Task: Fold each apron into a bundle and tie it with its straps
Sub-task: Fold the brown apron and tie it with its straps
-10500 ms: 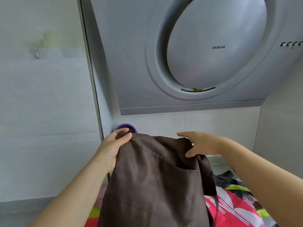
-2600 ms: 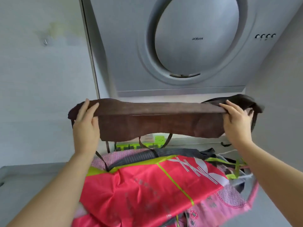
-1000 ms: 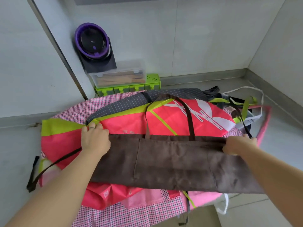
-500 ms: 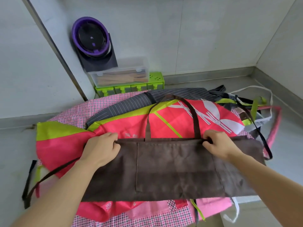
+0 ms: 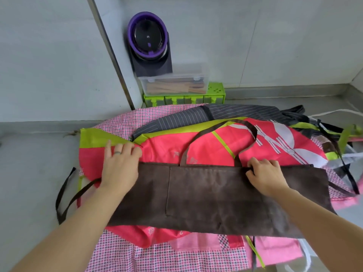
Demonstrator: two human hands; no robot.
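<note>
Fingers [image 5: 125, 151] of the left hand [image 5: 120, 165] lie straight and slightly spread, palm down, gripping nothing. One finger carries a ring [image 5: 117, 152]. Fingertips rest on the red apron [image 5: 206, 150]; the heel of the hand covers the left end of the brown apron [image 5: 216, 197].

The right hand [image 5: 265, 173] is curled, fingers and thumb pinching the brown apron's top edge, just right of where the neck loop [image 5: 184, 159] joins it.

The brown apron is folded into a long flat band, lying crosswise on top of the apron pile, and a pocket seam shows on its face. The neck loop arches away over the red apron. A waist strap [image 5: 57, 211] trails from under the left wrist onto the grey counter [image 5: 29, 173].

Under the red apron lie a striped apron [image 5: 235, 113] on the far side and a pink checked apron [image 5: 137, 256] on the near side. More straps are tangled at the right edge.

Against the wall sit a clear box [image 5: 174, 83] on a green rack [image 5: 215, 93], with a purple-rimmed appliance [image 5: 147, 40] behind.
</note>
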